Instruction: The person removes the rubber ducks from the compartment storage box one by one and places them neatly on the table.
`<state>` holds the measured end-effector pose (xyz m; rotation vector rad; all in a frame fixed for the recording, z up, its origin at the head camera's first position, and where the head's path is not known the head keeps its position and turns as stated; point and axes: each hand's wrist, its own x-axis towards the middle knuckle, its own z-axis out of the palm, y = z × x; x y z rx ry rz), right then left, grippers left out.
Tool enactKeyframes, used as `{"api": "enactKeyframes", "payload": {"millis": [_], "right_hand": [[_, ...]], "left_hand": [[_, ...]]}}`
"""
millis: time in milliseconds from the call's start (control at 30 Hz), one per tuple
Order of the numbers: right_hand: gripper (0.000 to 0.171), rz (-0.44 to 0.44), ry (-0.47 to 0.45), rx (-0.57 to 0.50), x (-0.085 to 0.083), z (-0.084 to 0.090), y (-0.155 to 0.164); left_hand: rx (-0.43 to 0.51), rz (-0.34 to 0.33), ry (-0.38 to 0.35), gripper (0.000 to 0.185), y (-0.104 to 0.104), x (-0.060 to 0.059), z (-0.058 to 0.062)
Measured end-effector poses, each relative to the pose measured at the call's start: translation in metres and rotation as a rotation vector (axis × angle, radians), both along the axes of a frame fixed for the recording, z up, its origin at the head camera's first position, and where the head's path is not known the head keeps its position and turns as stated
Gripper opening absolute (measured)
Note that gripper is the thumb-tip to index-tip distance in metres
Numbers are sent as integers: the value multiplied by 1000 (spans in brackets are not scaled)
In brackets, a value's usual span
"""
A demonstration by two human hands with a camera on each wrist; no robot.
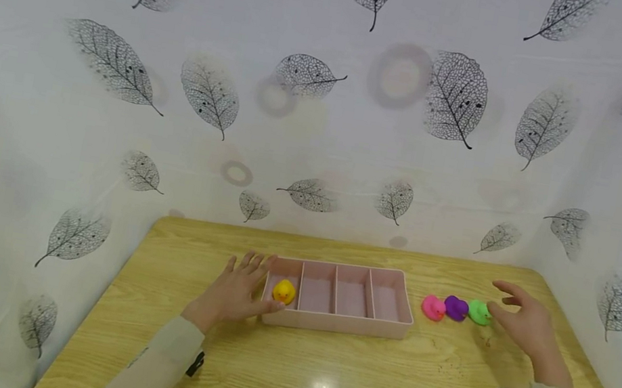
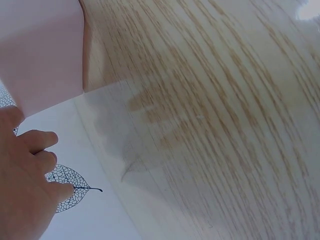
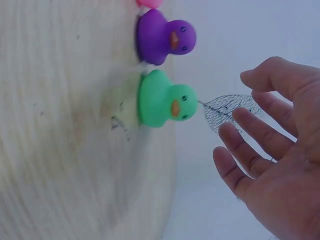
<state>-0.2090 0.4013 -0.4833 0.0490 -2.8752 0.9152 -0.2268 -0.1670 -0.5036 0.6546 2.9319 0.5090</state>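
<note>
R grip [image 1: 524,324] hung wide nr green duck [image 1: 479,312] — light body pinch looked best, w/ L grip [image 1: 235,294] spread against tray [image 1: 335,324], bracing it.

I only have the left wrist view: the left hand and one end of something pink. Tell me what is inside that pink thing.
Observer: It is a pink box, and a yellow duck sits in its leftmost compartment, as the head view shows it.
Operator: Now report where the right hand is.
Observer: The right hand is near a green duck, and the right wrist view shows a gap between them.
Operator: Name what lies between that duck and the box.
Observer: A purple duck, then a pink duck nearer the box.
</note>
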Motion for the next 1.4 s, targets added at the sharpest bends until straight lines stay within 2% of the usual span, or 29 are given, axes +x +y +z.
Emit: {"api": "enactKeyframes", "payload": {"millis": [300, 700, 1100, 1400], "right_hand": [[53, 15, 78, -25, -4, 14, -25], [46, 121, 161, -55, -11, 23, -72], [45, 188, 150, -72, -14, 29, -114], [42, 263, 159, -86, -17, 27, -138]], "left_hand": [[-6, -5, -3, 103, 0, 0, 1], [-14, -10, -1, 104, 0, -4, -1], [-11, 1, -8, 103, 0, -3, -2], [-21, -2, -1, 103, -1, -2, -3]]}}
